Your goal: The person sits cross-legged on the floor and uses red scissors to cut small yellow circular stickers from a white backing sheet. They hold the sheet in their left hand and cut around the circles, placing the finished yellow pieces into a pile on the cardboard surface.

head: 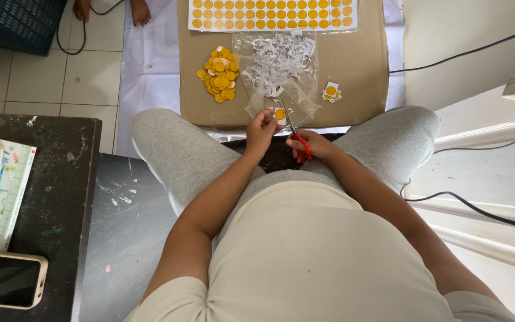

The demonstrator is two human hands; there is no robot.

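On cardboard (353,71), bag (281,77) holds scraps (278,56).

A home, with handwork done on the floor.

I see a pale tiled floor (84,71) with a white sheet (150,65) spread over it and a flat cardboard (365,65) as the work surface, no proper bench. Another person's bare feet (140,12) rest on the tiles beside a blue crate (22,24). A worn dark desk (61,179) carries a phone (4,279) and papers (7,191); loose cables (478,50) trail across a white ledge.
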